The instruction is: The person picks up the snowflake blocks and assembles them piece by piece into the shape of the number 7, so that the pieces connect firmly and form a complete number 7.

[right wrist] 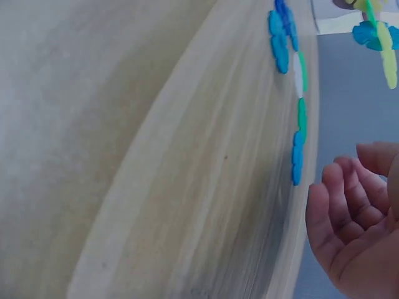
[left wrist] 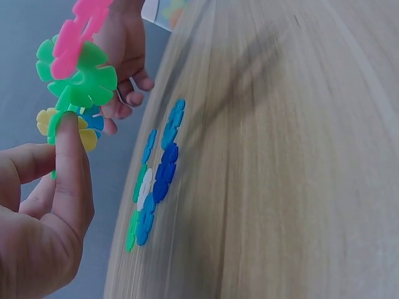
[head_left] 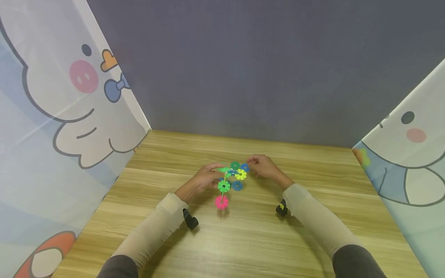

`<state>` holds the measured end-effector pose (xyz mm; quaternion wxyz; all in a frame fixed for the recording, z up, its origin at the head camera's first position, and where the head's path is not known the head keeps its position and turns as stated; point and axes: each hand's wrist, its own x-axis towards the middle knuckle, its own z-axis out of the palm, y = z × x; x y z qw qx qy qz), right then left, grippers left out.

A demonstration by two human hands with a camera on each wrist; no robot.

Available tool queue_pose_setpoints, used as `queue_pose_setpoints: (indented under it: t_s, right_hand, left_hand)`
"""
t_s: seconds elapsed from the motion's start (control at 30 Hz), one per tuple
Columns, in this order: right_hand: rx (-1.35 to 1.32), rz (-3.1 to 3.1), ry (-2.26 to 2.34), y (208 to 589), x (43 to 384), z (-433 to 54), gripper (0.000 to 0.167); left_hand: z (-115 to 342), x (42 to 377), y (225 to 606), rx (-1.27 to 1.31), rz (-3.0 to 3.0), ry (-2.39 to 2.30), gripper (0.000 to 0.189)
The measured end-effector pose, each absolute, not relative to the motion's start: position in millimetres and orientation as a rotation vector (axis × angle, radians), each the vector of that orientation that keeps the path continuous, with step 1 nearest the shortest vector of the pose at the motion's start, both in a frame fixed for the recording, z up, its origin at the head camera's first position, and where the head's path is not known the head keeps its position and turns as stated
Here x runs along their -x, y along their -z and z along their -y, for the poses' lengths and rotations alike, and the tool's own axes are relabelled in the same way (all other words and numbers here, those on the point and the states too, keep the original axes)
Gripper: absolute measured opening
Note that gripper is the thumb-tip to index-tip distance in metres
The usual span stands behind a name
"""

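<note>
My left hand (head_left: 204,177) pinches a joined chain of plastic snowflake discs between thumb and fingers, above the table. The chain has a pink disc (head_left: 221,202) at its near end, then a green disc (head_left: 224,186). Past the fingertips come a yellow disc (left wrist: 87,138) and a blue disc (left wrist: 92,118), partly covered by the others. To the right, my right hand (head_left: 263,166) hovers with loosely bent fingers, holding nothing in the right wrist view. Its fingertips overlap a loose blue disc (head_left: 245,167) in the head view.
Several loose snowflake discs lie flat beneath the chain, among them a dark blue one (left wrist: 165,173), a white one (left wrist: 144,189) and a green one (head_left: 235,165). The wooden table (head_left: 243,239) meets a grey panel (head_left: 243,69) behind; cartoon-printed sheets flank both sides.
</note>
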<state>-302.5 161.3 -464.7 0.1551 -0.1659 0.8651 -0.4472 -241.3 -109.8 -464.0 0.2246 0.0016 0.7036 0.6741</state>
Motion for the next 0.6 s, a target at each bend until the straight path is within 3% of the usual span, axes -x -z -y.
queue_pose_setpoints:
  t_s: [0.6]
  right_hand:
    - [0.724, -2.804, 0.718, 480, 317, -147, 0.036]
  left_hand:
    - [113, 241, 466, 0.004, -1.930, -1.862, 0.044]
